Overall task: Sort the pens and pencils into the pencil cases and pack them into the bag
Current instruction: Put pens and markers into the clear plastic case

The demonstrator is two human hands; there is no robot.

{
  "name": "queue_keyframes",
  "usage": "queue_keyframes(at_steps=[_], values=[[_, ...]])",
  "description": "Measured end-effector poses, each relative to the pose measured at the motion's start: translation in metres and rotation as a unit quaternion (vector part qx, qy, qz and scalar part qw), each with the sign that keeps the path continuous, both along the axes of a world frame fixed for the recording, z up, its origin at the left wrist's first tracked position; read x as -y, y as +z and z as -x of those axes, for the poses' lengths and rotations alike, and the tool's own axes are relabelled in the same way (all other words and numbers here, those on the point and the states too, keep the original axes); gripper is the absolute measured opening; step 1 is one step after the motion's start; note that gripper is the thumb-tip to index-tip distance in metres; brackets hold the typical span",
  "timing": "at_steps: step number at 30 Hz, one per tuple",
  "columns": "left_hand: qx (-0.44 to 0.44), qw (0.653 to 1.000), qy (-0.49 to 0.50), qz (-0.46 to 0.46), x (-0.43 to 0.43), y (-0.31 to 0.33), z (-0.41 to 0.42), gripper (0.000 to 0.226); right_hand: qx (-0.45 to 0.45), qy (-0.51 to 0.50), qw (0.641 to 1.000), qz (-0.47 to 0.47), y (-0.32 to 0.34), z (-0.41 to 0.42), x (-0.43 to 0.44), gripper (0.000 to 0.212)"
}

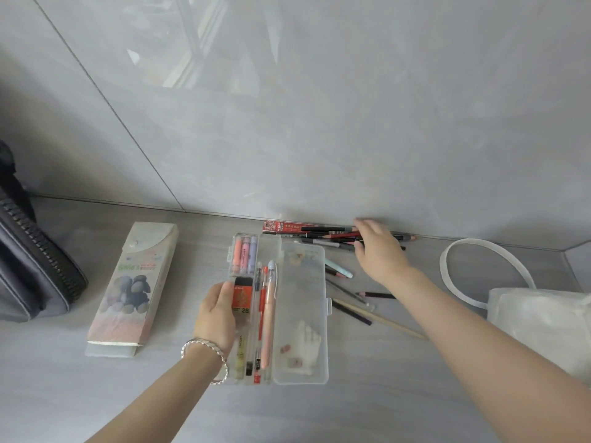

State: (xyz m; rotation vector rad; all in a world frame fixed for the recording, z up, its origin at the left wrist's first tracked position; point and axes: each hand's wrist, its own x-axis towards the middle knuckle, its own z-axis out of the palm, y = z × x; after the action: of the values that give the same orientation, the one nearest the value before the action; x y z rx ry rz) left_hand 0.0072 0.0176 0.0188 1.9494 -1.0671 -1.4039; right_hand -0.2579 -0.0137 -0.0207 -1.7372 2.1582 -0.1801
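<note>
The clear case (pixel 303 289) lay open in the middle of the table (pixel 351 410), its lid (pixel 302 362) folded out to the right. Its tray held three pastel highlighters (pixel 244 254) at the far end, an orange and black eraser (pixel 242 297) marked 2B, and several pens (pixel 265 314) lying lengthwise. The left hand (pixel 217 311), a bracelet (pixel 204 346) on its wrist, gripped the case's left edge with fingers curled, the thumb lying against the eraser. The right hand (pixel 377 247) reached to the wall (pixel 319 123), its fingers bent down over a pile (pixel 326 236) of pens and pencils; whether it gripped any I could not tell. A few more pencils (pixel 361 310) lay scattered just right of the lid, under the right forearm. Left of the clear case, apart from it, the printed case (pixel 131 289) lay closed and flat. The grey bag (pixel 32 266) sat at the table's left edge with its zipper showing. A white bag (pixel 537 321) with a looped strap sat at the far right.
</note>
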Motion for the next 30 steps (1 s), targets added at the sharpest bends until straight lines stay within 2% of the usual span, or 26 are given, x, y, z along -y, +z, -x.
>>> queue_keyframes(at_steps=[4,7,10,13,16,19,23,25,28,30], values=[[-0.011,1.000,0.016,-0.001,0.007,0.001,0.000,0.035,-0.074,0.060,0.994,-0.046,-0.021,-0.006,0.001,0.047],[-0.003,1.000,0.020,-0.003,0.015,-0.002,-0.004,0.038,-0.088,0.083,0.993,-0.001,-0.029,-0.013,-0.013,0.038],[0.009,1.000,0.018,-0.012,0.019,-0.004,-0.006,0.039,-0.042,0.065,0.993,0.084,-0.035,-0.015,-0.027,0.027],[0.014,1.000,0.006,-0.012,0.021,-0.005,-0.004,0.038,0.032,-0.009,0.994,0.101,-0.032,-0.006,-0.021,0.024],[0.019,1.000,-0.004,0.001,0.021,-0.005,-0.004,0.036,-0.027,-0.035,0.998,0.050,-0.030,0.014,-0.002,0.032],[0.040,0.999,-0.005,0.014,0.023,-0.005,-0.012,0.036,-0.090,-0.011,0.995,-0.031,-0.030,0.024,0.008,0.036],[0.049,0.999,0.018,0.009,0.027,-0.004,-0.028,0.034,-0.123,0.036,0.990,-0.053,-0.025,0.028,0.014,0.035],[0.046,0.998,0.032,0.001,0.026,-0.003,-0.035,0.033,-0.092,0.010,0.993,-0.067,-0.024,0.028,0.015,0.033],[0.046,0.998,0.045,-0.008,0.025,-0.004,-0.041,0.033,0.017,-0.080,0.995,-0.056,-0.018,0.026,0.011,0.023],[0.051,0.997,0.049,-0.012,0.023,-0.004,-0.042,0.035,0.016,-0.060,0.996,-0.062,-0.012,0.024,0.003,0.021]])
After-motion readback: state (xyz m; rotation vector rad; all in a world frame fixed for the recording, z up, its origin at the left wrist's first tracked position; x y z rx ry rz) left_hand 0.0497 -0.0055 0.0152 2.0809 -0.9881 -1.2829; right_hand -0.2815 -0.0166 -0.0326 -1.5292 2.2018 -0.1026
